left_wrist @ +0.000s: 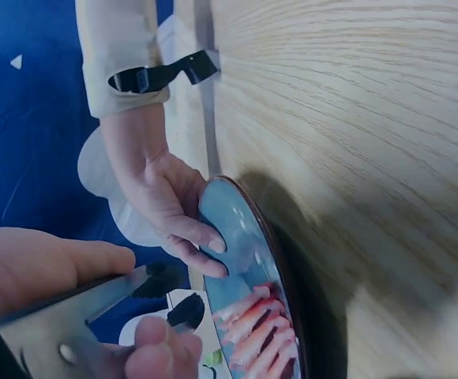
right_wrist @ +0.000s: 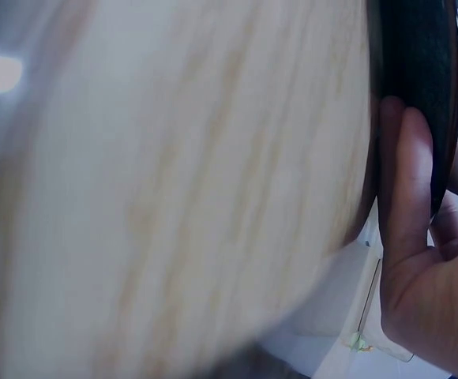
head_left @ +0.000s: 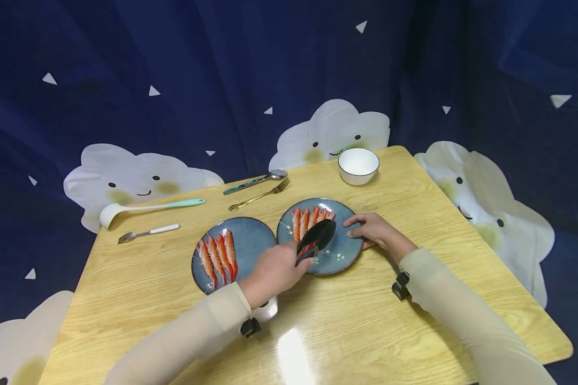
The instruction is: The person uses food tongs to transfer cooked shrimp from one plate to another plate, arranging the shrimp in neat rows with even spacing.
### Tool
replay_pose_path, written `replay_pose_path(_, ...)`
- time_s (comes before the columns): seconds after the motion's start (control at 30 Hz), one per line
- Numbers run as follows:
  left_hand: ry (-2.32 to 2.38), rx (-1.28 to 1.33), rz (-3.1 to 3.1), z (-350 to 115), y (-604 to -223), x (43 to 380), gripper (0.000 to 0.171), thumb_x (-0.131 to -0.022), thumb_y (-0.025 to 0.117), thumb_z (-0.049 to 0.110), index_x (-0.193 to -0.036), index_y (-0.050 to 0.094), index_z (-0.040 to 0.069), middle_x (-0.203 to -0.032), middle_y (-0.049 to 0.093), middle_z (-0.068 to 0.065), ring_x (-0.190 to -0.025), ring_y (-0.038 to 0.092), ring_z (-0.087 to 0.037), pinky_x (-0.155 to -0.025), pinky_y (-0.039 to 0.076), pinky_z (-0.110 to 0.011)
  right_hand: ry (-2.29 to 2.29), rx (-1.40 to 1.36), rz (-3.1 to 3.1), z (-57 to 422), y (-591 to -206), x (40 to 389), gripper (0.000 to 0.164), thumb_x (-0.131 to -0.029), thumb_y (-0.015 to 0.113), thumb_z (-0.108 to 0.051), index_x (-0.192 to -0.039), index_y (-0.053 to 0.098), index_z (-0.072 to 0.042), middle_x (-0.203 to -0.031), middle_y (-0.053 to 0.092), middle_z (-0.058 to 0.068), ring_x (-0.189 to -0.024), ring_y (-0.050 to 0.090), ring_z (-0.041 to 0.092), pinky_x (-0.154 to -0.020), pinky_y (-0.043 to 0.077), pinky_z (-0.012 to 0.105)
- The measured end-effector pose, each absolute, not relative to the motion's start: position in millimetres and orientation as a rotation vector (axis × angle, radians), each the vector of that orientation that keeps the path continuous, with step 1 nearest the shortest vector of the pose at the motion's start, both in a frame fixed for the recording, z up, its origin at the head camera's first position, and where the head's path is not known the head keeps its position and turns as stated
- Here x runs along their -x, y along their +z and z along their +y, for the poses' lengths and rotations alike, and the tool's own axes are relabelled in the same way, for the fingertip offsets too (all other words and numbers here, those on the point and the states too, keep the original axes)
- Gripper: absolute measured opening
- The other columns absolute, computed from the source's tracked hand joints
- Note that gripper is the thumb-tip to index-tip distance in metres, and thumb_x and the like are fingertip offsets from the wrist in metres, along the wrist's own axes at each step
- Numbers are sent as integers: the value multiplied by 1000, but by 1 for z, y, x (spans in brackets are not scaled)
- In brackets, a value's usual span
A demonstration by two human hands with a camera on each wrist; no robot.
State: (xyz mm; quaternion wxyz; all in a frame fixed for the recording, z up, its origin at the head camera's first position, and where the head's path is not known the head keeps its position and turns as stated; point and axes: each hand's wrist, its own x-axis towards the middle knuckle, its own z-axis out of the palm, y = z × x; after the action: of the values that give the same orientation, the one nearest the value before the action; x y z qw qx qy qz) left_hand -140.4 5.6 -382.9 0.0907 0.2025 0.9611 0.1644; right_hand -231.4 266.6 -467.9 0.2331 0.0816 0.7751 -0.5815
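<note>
Tongs (head_left: pixel 321 231) are being gripped by left hand (head_left: pixel 278 270) over right-side plate (head_left: pixel 339 248). Right hand (head_left: pixel 378 231) is pinching that plate's rim.

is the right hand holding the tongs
No, the left hand grips the tongs, while the right hand holds the edge of the plate on the right.

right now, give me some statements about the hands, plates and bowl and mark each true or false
1. The left hand holds tongs. True.
2. The right hand grips the right plate at its edge. True.
3. Only the right plate bears food. False: shrimp lie on the left plate too.
4. The white bowl stands beyond the right plate. True.
5. The white bowl is heaped with shrimp. False: its inside shows bare.
</note>
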Motion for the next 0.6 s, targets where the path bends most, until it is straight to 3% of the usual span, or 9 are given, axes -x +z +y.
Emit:
replay_pose_path(0.3,493,-572,2748,23,-390,153,40,-84,46,52,-71,50,14,-59,49,0,-47,45,-15,-42,35,-29,-1622,-229,2114,268,-469,229,35,-75,66,-4,-109,57,-3,-92,54,13,-58,60,19,-53,49,38)
replay_pose_path(0.6,520,-468,2747,25,-401,160,38,-85,48,46,-81,51,9,-63,50,-3,-51,47,-17,-45,37,-29,-1612,-224,2119,268,-468,231,34,-74,67,-4,-107,58,-4,-97,52,15,-58,59,19,-52,49,39)
